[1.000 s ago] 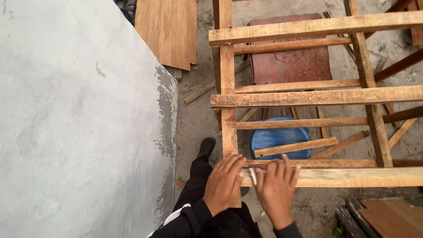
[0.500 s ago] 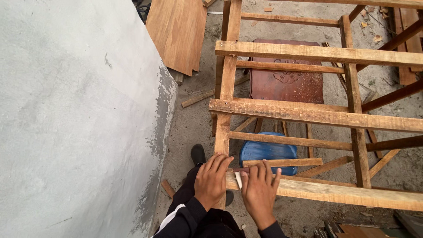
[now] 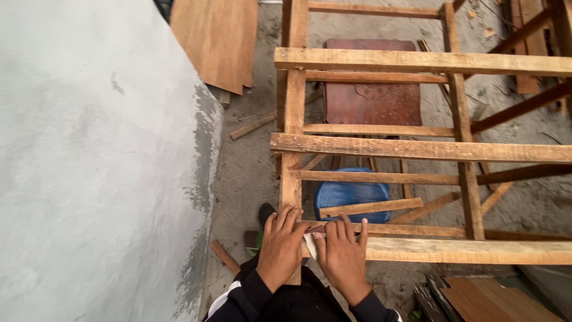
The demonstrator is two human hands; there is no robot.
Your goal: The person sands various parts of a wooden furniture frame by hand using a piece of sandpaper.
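Both hands rest on the wooden frame [image 3: 417, 149] at its near corner, left hand [image 3: 280, 250] beside right hand [image 3: 344, 259]. A wall [image 3: 95, 167] stands left of the frame; a barrel [image 3: 348, 194] sits below it.

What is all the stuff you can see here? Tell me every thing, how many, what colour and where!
Rough wooden scaffold frame: one, pale brown, centre and right, seen from above.
Grey plastered wall: one, left side.
Flat brown plywood sheet: one, top, leaning by the wall.
Dark red-brown board: one, on the ground under the frame.
Blue plastic tub: one, below the frame, centre.
Loose wooden offcuts: a few, brown, on the grey ground.
Stacked brown boards: some, bottom right.
Black shoe: one, beside the frame's upright.
Left hand: flat on the frame's corner.
Right hand: flat on the nearest plank.
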